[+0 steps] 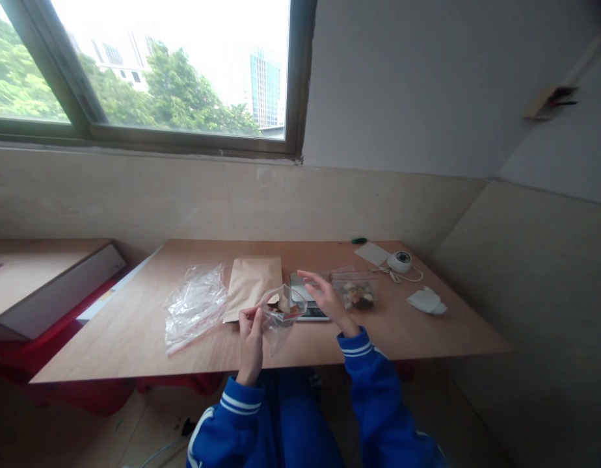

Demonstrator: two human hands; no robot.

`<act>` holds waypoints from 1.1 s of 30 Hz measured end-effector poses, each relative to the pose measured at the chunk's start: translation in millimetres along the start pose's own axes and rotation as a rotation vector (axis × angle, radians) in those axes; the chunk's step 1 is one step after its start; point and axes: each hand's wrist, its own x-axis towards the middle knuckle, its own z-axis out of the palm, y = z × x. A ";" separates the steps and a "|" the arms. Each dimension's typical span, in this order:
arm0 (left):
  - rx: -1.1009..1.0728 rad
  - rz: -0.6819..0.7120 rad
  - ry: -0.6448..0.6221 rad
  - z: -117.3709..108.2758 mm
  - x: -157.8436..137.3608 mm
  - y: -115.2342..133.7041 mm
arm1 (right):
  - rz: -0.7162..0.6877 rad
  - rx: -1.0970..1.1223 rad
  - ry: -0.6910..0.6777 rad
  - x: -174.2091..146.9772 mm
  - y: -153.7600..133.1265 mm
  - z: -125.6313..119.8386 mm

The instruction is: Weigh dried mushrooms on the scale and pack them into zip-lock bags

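My left hand (252,331) pinches the edge of a clear plastic zip bag (280,335) near the table's front. Brown and pale dried pieces (283,304) show at its upper part; I cannot tell whether all lie inside it. My right hand (324,299) has its fingers stretched out and holds nothing, above a kitchen scale (314,313) that it partly covers. Just right of that hand lies a filled zip bag (361,294) of similar dried pieces. A brown kraft paper bag (254,281) lies flat behind my left hand.
Several clear plastic bags (196,302) are heaped on the left of the wooden table (134,331). To the right are a white dome camera (399,261) with its cable, a crumpled white tissue (426,300), a white card (373,253) and a green item (359,240).
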 end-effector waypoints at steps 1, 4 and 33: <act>-0.029 -0.022 -0.037 -0.3 -0.6 4.0 | 0.018 0.014 -0.028 -3.1 2.8 -0.4; -0.072 -0.054 -0.138 1.4 -4.2 18.6 | 0.051 0.077 -0.173 -13.7 1.0 2.5; 0.404 0.205 -0.101 21.9 -53.0 45.5 | -0.020 -0.052 0.272 -81.4 -48.2 42.8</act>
